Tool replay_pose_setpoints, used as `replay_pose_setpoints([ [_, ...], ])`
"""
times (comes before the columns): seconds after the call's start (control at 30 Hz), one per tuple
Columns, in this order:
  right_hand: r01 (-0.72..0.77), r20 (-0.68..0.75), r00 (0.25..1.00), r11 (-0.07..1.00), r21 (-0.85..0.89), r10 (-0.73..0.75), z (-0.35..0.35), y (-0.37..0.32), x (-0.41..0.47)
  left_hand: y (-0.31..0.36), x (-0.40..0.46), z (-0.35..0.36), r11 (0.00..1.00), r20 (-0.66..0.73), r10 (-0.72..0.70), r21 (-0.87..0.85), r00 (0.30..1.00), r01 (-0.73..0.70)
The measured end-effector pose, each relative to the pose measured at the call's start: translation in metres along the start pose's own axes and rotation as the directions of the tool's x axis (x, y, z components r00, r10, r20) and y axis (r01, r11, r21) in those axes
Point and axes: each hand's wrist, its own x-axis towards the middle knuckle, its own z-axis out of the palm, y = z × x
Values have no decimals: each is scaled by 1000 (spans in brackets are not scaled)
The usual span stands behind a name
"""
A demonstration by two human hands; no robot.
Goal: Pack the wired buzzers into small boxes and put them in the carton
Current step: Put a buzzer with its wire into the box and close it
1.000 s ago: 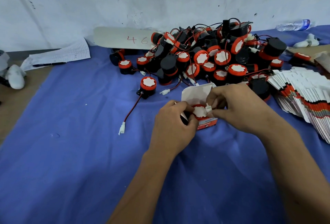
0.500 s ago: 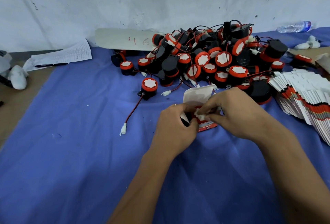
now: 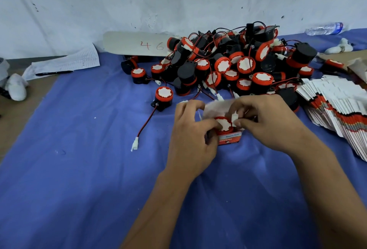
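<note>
One buzzer sits in an open box, lid not yet shut. Left hand grips the box; right hand pinches the white plug at its mouth. Big pile left to pack, flat boxes stacked right. No carton in view. Loose wires tangle nearby.

Two hands; one pen; one bottle
</note>
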Motion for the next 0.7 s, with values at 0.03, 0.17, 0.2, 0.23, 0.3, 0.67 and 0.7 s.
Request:
replay_pose_setpoints([
  [0.03,-3,-2,1000,1000,18,3,-1,0,0,0,0,0,998,-11,58,7,998,-58],
  [0.17,-3,20,1000,1000,24,3,-4,2,-1,-2,0,0,994,15,66,-91,998,-65],
  [0.2,-5,36,999,1000,30,4,-6,2,-1,-3,0,-1,994,49,50,-95,998,-45],
  [0.23,-6,57,998,999,48,4,-7,3,-2,-3,-1,-2,996,86,33,-83,996,-26],
  [0.3,-11,106,994,996,89,1,-9,4,-2,-4,0,-2,999,138,2,-53,990,5],
  [0.67,8,119,993,996,83,-18,0,-1,1,5,0,1,999,93,-53,13,994,52],
  [0.7,7,114,993,997,76,-15,2,-1,1,5,0,1,998,86,-56,12,995,55],
])
